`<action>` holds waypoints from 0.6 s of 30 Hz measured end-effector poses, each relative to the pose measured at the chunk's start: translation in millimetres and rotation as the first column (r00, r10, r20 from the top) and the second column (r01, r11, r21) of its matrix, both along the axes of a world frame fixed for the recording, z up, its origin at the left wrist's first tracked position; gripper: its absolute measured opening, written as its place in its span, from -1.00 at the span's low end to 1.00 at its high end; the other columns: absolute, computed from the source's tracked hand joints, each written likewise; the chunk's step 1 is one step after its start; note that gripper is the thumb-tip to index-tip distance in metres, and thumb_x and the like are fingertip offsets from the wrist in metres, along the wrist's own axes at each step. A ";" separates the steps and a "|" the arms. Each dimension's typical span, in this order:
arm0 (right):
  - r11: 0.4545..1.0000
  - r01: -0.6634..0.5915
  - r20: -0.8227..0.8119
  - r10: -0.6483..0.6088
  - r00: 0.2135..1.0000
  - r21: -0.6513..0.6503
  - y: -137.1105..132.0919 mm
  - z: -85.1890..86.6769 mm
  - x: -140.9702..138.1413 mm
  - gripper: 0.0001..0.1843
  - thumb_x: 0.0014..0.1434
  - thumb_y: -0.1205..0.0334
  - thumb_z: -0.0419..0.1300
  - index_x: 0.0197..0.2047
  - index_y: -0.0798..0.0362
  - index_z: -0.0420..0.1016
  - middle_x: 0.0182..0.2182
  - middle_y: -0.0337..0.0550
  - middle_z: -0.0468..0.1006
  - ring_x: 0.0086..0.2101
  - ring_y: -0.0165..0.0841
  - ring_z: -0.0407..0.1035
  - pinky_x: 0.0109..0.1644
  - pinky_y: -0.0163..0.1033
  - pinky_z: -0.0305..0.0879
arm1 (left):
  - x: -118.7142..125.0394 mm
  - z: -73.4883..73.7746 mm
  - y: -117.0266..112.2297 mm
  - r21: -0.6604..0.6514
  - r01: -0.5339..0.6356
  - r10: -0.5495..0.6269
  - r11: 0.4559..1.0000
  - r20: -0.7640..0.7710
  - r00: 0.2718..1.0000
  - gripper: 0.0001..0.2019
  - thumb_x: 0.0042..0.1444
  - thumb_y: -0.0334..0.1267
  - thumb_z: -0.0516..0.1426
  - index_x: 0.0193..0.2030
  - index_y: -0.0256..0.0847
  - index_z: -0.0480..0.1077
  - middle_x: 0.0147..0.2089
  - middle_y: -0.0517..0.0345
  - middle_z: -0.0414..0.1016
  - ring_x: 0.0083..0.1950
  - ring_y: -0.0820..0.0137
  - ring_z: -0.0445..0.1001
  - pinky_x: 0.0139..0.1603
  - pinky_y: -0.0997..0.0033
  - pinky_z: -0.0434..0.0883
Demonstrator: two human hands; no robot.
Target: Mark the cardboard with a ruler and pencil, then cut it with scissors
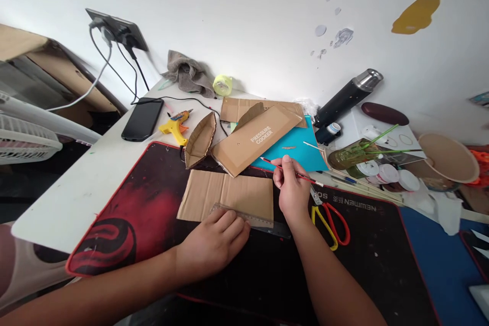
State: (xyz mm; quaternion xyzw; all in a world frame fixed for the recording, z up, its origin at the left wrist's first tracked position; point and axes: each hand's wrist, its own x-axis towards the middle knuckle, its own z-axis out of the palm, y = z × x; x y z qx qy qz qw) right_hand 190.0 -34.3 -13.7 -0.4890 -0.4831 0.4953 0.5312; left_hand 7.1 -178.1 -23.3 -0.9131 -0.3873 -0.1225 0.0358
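Nearest me, the left hand lies at the card's near edge, fingers bent over the ruler; I cannot tell whether they pinch anything beneath. The clear ruler slants along that edge, its right end running past the card's corner onto the mat. The card itself lies flat, its face plain.

Right of the card, scissors lie beside the right forearm. At the card's far right corner the right hand holds the pencil between thumb and fingers, tip off the card, pointing past its far edge.

My judgement: marking off the ruler. I'd spread the left fingertips wider, clear of the drawing edge, since pressure at one spot could let the ruler pivot. Light strokes, pencil at one constant lean; the card's creases may make the point skip.

Beyond the card: the printed board, overlapping a blue sheet; further left, a glue gun, which I'd leave alone.
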 end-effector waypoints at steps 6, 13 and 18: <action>0.999 -0.044 0.025 0.044 0.999 0.002 -2.5 2.5 -1.6 -0.44 0.39 -0.33 0.28 -0.36 -0.01 0.59 -0.63 -0.35 0.27 -0.59 -0.41 0.15 -0.53 -0.25 0.02 | -0.2 1.6 0.8 0.029 -0.001 0.000 1.000 0.017 1.000 -0.75 0.51 -0.35 0.09 0.20 -0.37 0.50 -0.11 -0.01 0.57 -0.12 0.21 0.48 -0.01 0.15 0.44; 0.992 -0.120 -0.032 0.121 0.992 0.025 -5.5 5.0 -3.6 -0.34 0.34 -0.40 0.31 -0.51 -0.01 0.53 -0.69 -0.36 0.19 -0.64 -0.44 0.10 -0.54 -0.26 -0.04 | 0.3 3.3 2.3 0.044 -0.021 0.019 0.999 0.045 0.999 -0.74 0.54 -0.34 0.04 0.16 -0.35 0.52 -0.07 -0.03 0.61 -0.06 0.20 0.53 0.04 0.15 0.47; 0.985 -0.175 -0.044 0.175 0.984 -0.004 -8.0 6.1 -7.2 -0.28 0.28 -0.47 0.32 -0.57 -0.01 0.46 -0.73 -0.39 0.13 -0.68 -0.47 0.04 -0.57 -0.26 -0.05 | -0.4 4.2 3.5 0.058 -0.012 0.009 0.998 0.053 0.999 -0.70 0.56 -0.34 0.01 0.16 -0.37 0.54 0.04 -0.08 0.64 0.02 0.19 0.54 0.09 0.14 0.47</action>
